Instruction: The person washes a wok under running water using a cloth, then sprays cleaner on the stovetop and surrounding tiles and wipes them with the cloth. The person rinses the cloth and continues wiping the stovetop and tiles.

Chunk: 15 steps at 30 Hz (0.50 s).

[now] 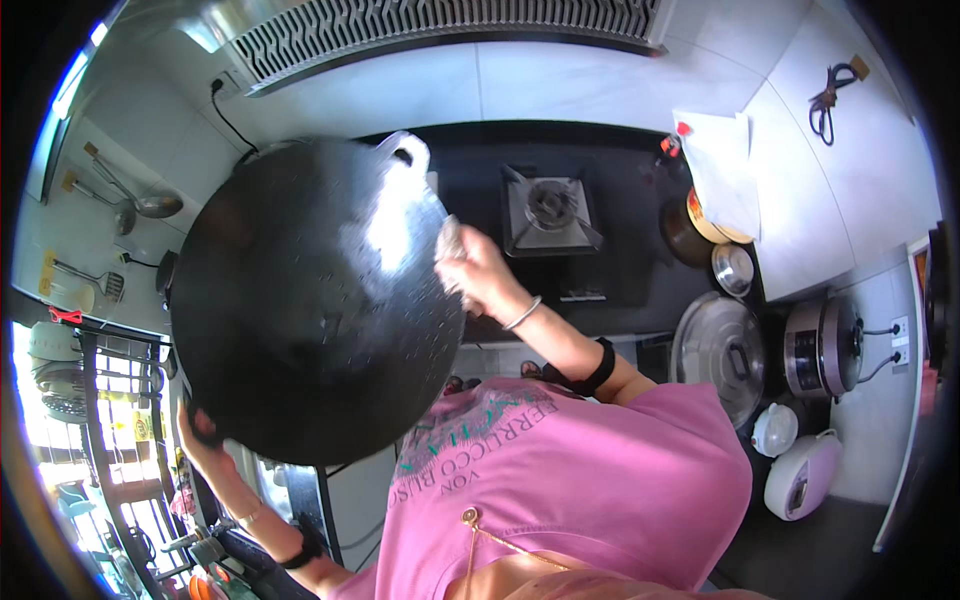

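A large dark wok (315, 300) with water drops on its surface is held up, tilted, at the left of the view. My left hand (201, 429) grips its handle at the lower left; the wok's rim partly hides the fingers. At the wok's right edge, my right hand (480, 274) is closed on a wadded light cloth (450, 255) that lies against the rim. The other loop handle stands free at the top. Right of the wok is a gas burner (552, 206) with a square metal pan support, set in a black glass hob (622, 292); no pot stands on this burner.
Right of the hob are a metal bowl (733, 270), a large pot lid (720, 360), an electric cooker (821, 349) and a white lidded container (775, 430). A ladle (157, 202) and a slotted turner (112, 285) hang at the left wall. The range hood (450, 30) is above.
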Motion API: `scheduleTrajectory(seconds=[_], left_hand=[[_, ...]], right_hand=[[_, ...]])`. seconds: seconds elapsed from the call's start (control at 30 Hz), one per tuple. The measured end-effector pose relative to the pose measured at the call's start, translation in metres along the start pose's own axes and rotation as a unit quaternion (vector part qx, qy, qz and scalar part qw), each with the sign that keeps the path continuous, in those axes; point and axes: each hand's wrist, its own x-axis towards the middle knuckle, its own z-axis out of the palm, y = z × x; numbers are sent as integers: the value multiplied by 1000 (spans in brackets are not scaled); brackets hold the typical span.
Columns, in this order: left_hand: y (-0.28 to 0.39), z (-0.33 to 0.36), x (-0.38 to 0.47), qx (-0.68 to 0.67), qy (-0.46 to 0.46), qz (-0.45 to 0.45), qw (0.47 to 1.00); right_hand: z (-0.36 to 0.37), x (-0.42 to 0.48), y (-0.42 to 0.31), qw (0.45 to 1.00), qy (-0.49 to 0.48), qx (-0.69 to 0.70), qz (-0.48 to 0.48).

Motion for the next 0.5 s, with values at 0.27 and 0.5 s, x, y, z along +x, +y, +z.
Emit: scheduleTrajectory(seconds=[0.27, 0.5], left_hand=[[-78, 216, -29, 49, -250, -120, 960], [-168, 361, -58, 81, -358, -199, 909]], right_hand=[[-181, -63, -25, 973, 229, 5, -10], [-280, -68, -5, 947, 318, -13, -39]])
